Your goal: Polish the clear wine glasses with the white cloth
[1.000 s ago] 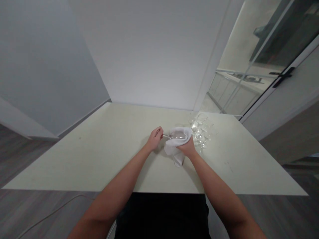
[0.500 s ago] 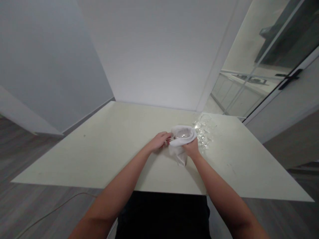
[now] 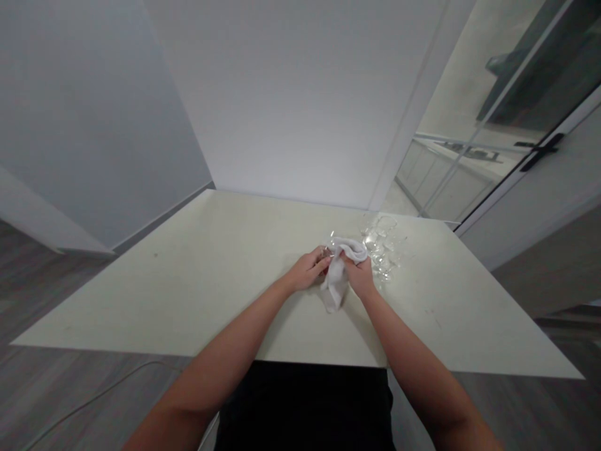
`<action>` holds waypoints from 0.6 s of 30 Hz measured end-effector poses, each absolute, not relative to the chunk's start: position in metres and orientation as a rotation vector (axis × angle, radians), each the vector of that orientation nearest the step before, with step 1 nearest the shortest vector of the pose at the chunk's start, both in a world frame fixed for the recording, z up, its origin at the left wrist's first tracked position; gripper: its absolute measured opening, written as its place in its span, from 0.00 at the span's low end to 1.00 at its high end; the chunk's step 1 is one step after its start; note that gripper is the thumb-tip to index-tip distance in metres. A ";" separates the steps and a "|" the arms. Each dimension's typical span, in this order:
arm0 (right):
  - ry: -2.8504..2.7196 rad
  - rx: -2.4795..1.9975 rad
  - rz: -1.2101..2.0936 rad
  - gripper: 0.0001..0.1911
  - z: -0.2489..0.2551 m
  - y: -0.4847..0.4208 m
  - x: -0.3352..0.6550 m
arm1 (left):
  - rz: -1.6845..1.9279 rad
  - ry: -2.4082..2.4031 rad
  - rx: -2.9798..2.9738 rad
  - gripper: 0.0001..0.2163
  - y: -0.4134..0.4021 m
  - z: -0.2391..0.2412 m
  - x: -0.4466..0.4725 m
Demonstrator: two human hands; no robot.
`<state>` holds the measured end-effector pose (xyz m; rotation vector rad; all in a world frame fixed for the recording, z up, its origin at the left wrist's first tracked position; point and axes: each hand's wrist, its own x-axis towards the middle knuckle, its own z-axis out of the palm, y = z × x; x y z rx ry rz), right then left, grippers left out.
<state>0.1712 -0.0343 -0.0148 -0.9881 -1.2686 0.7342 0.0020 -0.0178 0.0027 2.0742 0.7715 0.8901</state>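
My left hand is closed around a clear, shiny, glass-like thing; its shape is mostly hidden by my fingers and the cloth. A white cloth is bunched in my right hand, its folded top edge looping over the fingers and its loose end hanging toward me. Both hands meet above the middle of the table, with the cloth pressed against the clear thing. A bright glint shows just beyond the cloth.
A clear, glinting heap, crumpled film or loose pieces, lies right of my hands on the pale table. A white wall panel stands at the table's far edge. A glass door with a black handle is at right. A cable runs across the floor.
The cloth, earlier opened round the clear thing's rounded part, is now gathered and narrower in my right hand. My left hand has moved slightly right, closer to my right hand.
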 end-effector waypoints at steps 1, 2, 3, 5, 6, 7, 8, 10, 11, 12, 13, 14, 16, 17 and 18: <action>-1.331 -0.969 0.781 0.14 -0.016 -0.034 0.169 | 0.890 0.770 2.072 0.18 -0.018 0.003 0.002; -1.402 -0.941 0.830 0.15 -0.017 -0.035 0.167 | 0.882 0.774 2.091 0.19 -0.018 0.004 0.002; -1.466 -0.909 0.872 0.15 -0.017 -0.035 0.164 | 0.871 0.779 2.128 0.20 -0.019 0.004 0.002; -1.530 -0.861 0.892 0.13 -0.019 -0.036 0.159 | 0.853 0.791 2.239 0.23 -0.019 0.005 0.002; -1.526 -0.854 0.870 0.12 -0.019 -0.036 0.157 | 0.852 0.807 2.294 0.24 -0.020 0.005 0.003; -1.509 -0.860 0.838 0.12 -0.019 -0.037 0.155 | 0.852 0.837 2.342 0.25 -0.021 0.006 0.003; -1.486 -0.875 0.806 0.11 -0.018 -0.038 0.155 | 0.855 0.889 2.385 0.25 -0.021 0.007 0.005; -1.430 -0.910 0.754 0.11 -0.018 -0.039 0.154 | 0.861 1.049 2.459 0.25 -0.024 0.009 0.008; -1.410 -0.918 0.741 0.12 -0.017 -0.040 0.154 | 0.862 1.134 2.492 0.24 -0.025 0.010 0.010; -1.395 -0.916 0.729 0.12 -0.017 -0.040 0.154 | 0.862 1.204 2.527 0.24 -0.027 0.011 0.011; -1.384 -0.907 0.715 0.13 -0.017 -0.040 0.155 | 0.866 1.252 2.560 0.24 -0.028 0.011 0.013; -1.372 -0.900 0.696 0.13 -0.017 -0.040 0.155 | 0.878 1.275 2.592 0.23 -0.029 0.011 0.014; -1.334 -0.908 0.652 0.13 -0.018 -0.039 0.157 | 0.916 1.278 2.644 0.22 -0.031 0.010 0.016; -1.305 -0.926 0.629 0.13 -0.018 -0.038 0.158 | 0.942 1.274 2.665 0.22 -0.031 0.008 0.017; -1.279 -0.947 0.612 0.13 -0.018 -0.038 0.159 | 0.967 1.269 2.684 0.22 -0.031 0.007 0.017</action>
